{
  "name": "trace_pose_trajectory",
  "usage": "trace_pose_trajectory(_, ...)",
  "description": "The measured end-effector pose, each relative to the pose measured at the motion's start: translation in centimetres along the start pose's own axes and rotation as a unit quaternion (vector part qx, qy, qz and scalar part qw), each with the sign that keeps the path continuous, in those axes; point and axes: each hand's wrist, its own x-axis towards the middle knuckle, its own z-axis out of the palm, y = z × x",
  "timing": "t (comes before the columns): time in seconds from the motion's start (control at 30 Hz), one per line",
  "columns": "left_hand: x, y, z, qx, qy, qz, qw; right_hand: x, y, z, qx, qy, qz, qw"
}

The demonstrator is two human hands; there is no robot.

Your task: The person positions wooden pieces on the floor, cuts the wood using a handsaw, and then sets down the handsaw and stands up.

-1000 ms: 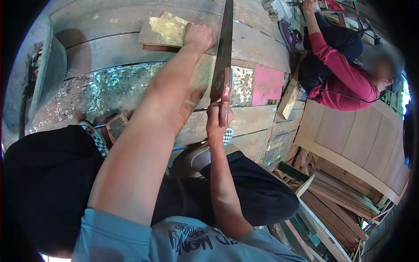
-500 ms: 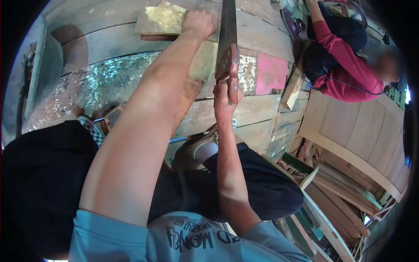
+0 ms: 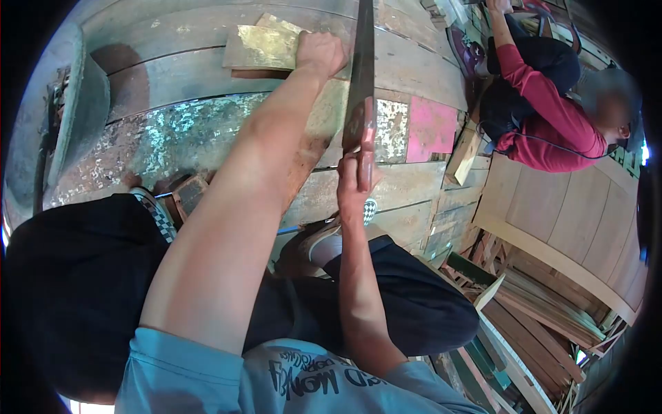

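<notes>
My right hand [image 3: 353,181] is wrapped round the reddish-brown handle of a handsaw [image 3: 361,69]. The saw's long dark blade points away from me, just right of my left hand. My left hand [image 3: 323,54] is closed and presses down at the far end of a worn wooden board [image 3: 329,103], with its fingertips hidden. Part of this board lies under my left forearm. Short, yellow-stained wood pieces [image 3: 262,48] are stacked against the left side of that hand.
A pink-painted patch [image 3: 432,129] marks the plank floor. A wooden block [image 3: 463,153] lies near a crouching person [image 3: 552,114] in a red top. Timber strips [image 3: 545,310] are piled at lower right, below a wooden panel [image 3: 552,200]. A grey container [image 3: 83,103] stands at left.
The saw and my right hand have drawn back toward me. My left hand stays closed at the board. The whole view has shifted slightly.
</notes>
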Motion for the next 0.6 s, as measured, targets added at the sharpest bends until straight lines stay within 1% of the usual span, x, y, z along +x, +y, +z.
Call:
trace_pose_trajectory(0.07, -0.5, -0.2, -0.3, -0.007, 0.000, 0.001, 1.000, 1.2, 0.1, 0.0, 0.018, -0.010, 0.031, 0.999)
trace_pose_trajectory(0.1, -0.4, -0.2, -0.4, -0.010, -0.004, 0.001, 1.000, 1.7, 0.2, -0.1, 0.069, -0.021, 0.081, 0.994)
trace_pose_trajectory(0.13, -0.4, 0.0, -0.4, -0.015, -0.008, 0.004, 1.000, 1.3, -0.1, -0.2, 0.067, -0.018, 0.084, 0.994)
trace_pose_trajectory(0.2, -0.1, 0.3, -0.7, -0.020, -0.002, 0.015, 1.000, 0.8, -0.9, -0.1, -0.035, 0.007, -0.006, 0.999)
trace_pose_trajectory(0.23, -0.3, 0.4, -1.1, -0.013, -0.010, 0.010, 1.000, -0.1, -0.4, 0.1, 0.022, 0.018, 0.031, 0.999)
trace_pose_trajectory(0.27, -0.4, 0.4, -1.4, -0.005, -0.022, 0.003, 1.000, -0.1, 0.5, 0.0, 0.024, 0.016, 0.028, 0.999)
trace_pose_trajectory(0.33, -0.3, 0.0, -1.1, -0.007, -0.016, 0.007, 1.000, 0.3, -0.3, 0.0, -0.003, 0.004, 0.012, 1.000)
trace_pose_trajectory(0.37, -0.4, 0.0, -0.8, -0.012, -0.012, 0.013, 1.000, 1.2, -0.4, 0.1, 0.060, 0.001, 0.069, 0.996)
trace_pose_trajectory(0.4, -0.7, 0.0, -0.6, -0.012, -0.018, 0.014, 1.000, 2.0, 0.0, 0.1, 0.068, -0.015, 0.076, 0.995)
trace_pose_trajectory(0.47, -0.4, 0.0, -0.9, -0.029, -0.017, 0.013, 0.999, 2.2, 0.1, -0.1, 0.046, -0.029, 0.072, 0.996)
trace_pose_trajectory(0.53, -0.3, 0.2, -1.5, -0.035, -0.009, 0.023, 0.999, 0.7, -0.5, -0.5, -0.009, -0.006, -0.032, 0.999)
trace_pose_trajectory(0.6, -0.4, 0.3, -1.3, -0.006, -0.013, 0.014, 1.000, 0.3, -0.9, -0.5, 0.010, -0.007, 0.001, 1.000)
